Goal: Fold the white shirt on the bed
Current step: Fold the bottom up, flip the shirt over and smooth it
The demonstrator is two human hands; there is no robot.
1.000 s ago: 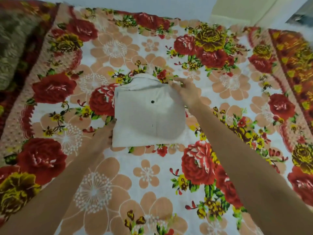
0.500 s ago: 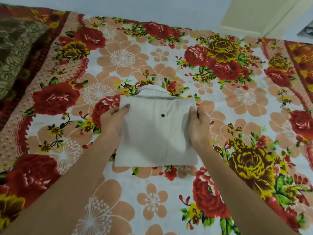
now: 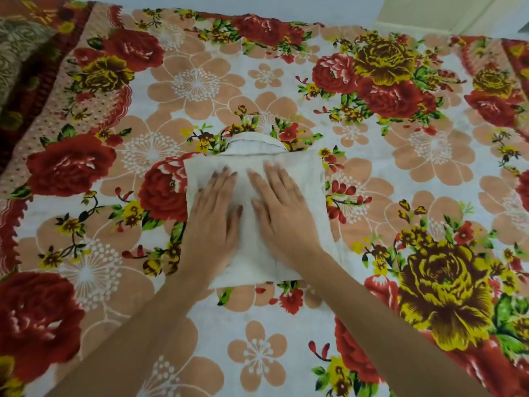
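Note:
The white shirt lies folded into a compact rectangle in the middle of the bed, its collar at the far edge. My left hand rests flat, palm down, on the left half of the shirt with fingers spread. My right hand lies flat beside it on the right half, fingers also spread. Both hands press on the cloth and grip nothing. The shirt's middle and its black button are hidden under the hands.
The bed carries a floral bedspread with red, yellow and peach flowers. A dark patterned pillow or cushion sits at the far left corner. A pale wall runs behind the bed's far edge.
Both hands have moved from the shirt's side edges onto its top and now lie flat on it. The shirt stays in the same folded shape.

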